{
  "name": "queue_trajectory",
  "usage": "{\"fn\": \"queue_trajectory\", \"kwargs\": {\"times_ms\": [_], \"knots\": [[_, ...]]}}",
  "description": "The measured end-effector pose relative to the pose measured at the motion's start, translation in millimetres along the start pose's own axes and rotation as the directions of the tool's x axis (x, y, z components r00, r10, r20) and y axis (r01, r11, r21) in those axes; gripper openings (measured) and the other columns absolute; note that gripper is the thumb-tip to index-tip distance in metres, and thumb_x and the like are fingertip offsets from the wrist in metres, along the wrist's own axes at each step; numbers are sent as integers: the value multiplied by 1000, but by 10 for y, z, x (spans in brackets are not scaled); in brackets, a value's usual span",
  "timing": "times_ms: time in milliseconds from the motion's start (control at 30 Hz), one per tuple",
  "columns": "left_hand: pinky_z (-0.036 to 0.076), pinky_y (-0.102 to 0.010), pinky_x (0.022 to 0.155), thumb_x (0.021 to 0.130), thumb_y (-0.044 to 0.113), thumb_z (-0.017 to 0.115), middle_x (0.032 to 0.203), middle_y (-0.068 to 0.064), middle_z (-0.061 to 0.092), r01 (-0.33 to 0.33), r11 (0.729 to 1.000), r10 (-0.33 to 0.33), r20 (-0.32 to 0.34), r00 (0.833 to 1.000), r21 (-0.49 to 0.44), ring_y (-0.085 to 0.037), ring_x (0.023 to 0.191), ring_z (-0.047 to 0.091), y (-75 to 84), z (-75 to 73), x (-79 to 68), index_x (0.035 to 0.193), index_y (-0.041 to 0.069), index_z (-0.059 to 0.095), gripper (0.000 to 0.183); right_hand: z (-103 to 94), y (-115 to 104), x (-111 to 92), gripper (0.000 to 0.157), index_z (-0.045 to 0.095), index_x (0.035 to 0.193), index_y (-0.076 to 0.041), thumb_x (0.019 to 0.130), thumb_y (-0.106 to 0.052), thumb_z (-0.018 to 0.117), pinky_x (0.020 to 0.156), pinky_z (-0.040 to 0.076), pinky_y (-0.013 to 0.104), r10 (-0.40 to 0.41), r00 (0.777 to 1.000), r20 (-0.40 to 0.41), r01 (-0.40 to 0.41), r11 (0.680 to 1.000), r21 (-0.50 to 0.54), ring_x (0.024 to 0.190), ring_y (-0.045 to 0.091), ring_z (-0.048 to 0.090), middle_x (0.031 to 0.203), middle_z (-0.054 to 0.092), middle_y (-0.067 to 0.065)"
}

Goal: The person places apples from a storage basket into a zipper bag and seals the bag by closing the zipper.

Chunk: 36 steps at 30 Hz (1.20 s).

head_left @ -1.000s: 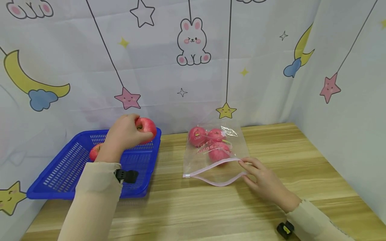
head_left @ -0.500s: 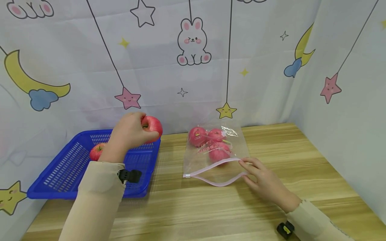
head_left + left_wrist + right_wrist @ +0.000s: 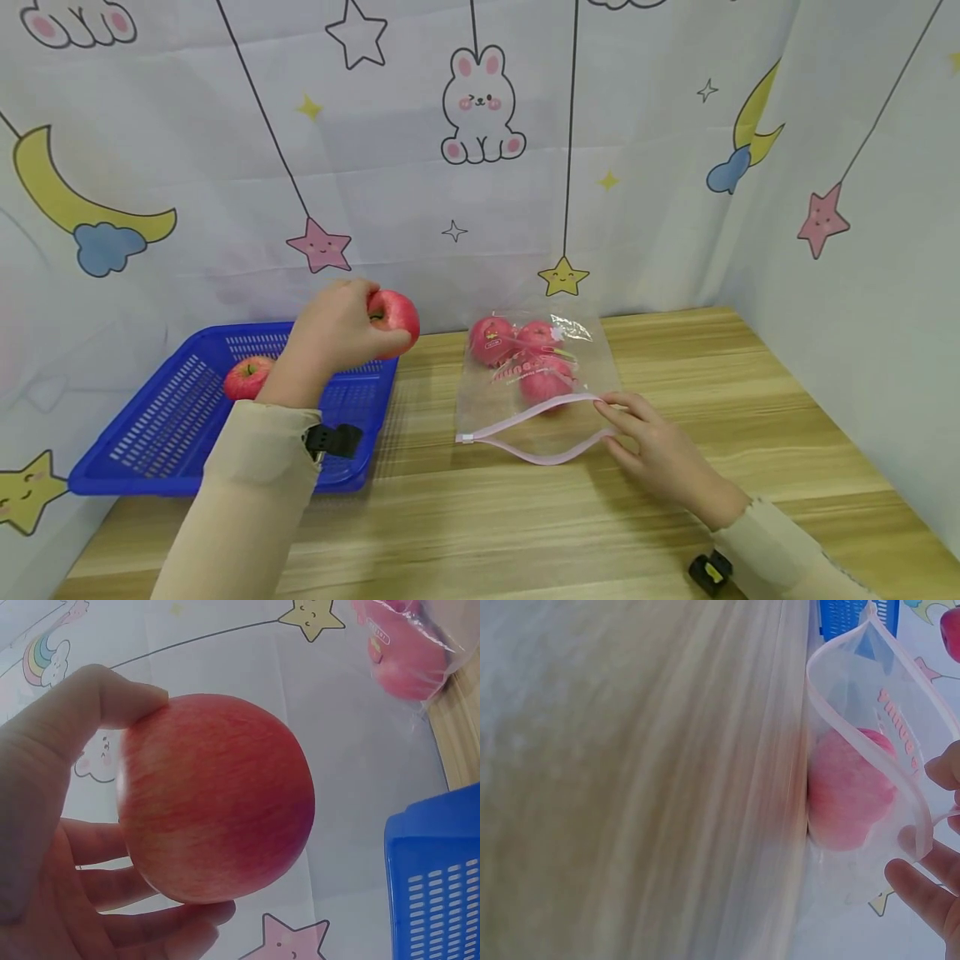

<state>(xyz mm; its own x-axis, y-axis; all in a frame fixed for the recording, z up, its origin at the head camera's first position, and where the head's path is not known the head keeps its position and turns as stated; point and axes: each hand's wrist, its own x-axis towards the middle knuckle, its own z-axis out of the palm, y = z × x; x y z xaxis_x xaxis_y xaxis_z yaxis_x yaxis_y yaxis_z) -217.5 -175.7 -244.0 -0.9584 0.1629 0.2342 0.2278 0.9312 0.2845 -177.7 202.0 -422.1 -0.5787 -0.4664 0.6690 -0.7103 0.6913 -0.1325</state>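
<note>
My left hand point(image 3: 330, 333) grips a red apple point(image 3: 399, 321) in the air, just past the right rim of the blue plastic basket point(image 3: 150, 483). Thumb and fingers curl around that apple point(image 3: 217, 799) in the left wrist view. Another apple point(image 3: 246, 377) lies in the basket, partly behind my left arm. On the table is a clear zip bag point(image 3: 474, 404) with several red apples point(image 3: 546, 382) inside. The bag's pink-edged mouth gapes toward me. My right hand point(image 3: 663, 458) holds the right end of that mouth, its fingers and thumb on the pink edges point(image 3: 907, 784).
The wooden table point(image 3: 480, 533) meets a white cartoon-print curtain point(image 3: 420, 200) at the back and a white cloth side point(image 3: 862, 333) on the right. Between basket and bag lies a strip of bare wood. The bag's slider point(image 3: 467, 438) sits at its left corner.
My left hand has carried the apple to the right, past the basket's rim, uncovering more of the apple left in the basket. My right hand and the bag have stayed put.
</note>
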Motion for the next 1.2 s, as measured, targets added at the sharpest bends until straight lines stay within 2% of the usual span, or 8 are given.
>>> {"fn": "queue_trajectory", "kwargs": {"times_ms": [200,600,767,1033,1200], "knots": [[33,-32,58,70,31,62,80,-6,45,-29,1000,29,-8,1000,-1,-22,78,44,70,25,17,78,11,46,27,-2,-3,-2,56,64,118,0,65,-6,81,69,52,26,-6,1000,-3,6,1000,2,91,16,62,116,59,7],[39,-32,60,70,35,66,84,-5,51,-63,998,63,14,998,-10,-22,79,48,238,55,16,85,11,52,31,6,8,1,56,65,117,1,64,-6,82,70,52,27,-16,1000,-15,17,1000,4,93,18,62,115,59,8],[43,-32,64,70,36,67,91,-6,54,-61,998,61,37,997,-14,-23,85,50,295,69,12,93,10,56,36,9,9,-5,56,65,117,0,64,-6,82,70,52,28,-15,1000,-10,15,1000,7,92,17,63,116,59,7],[50,-38,74,70,40,70,107,-9,57,-64,998,65,64,996,-13,-25,92,54,382,111,-11,115,6,56,59,13,5,-7,55,65,116,1,65,-6,82,70,52,28,-12,1000,-9,12,1000,10,92,17,63,116,59,7],[52,-40,76,69,41,69,111,-10,56,-65,998,65,76,995,-11,-26,93,55,442,140,-50,121,5,55,64,13,-1,-11,55,65,117,1,65,-7,82,67,52,26,-9,1000,-4,9,1000,8,89,16,63,116,59,7]]}}
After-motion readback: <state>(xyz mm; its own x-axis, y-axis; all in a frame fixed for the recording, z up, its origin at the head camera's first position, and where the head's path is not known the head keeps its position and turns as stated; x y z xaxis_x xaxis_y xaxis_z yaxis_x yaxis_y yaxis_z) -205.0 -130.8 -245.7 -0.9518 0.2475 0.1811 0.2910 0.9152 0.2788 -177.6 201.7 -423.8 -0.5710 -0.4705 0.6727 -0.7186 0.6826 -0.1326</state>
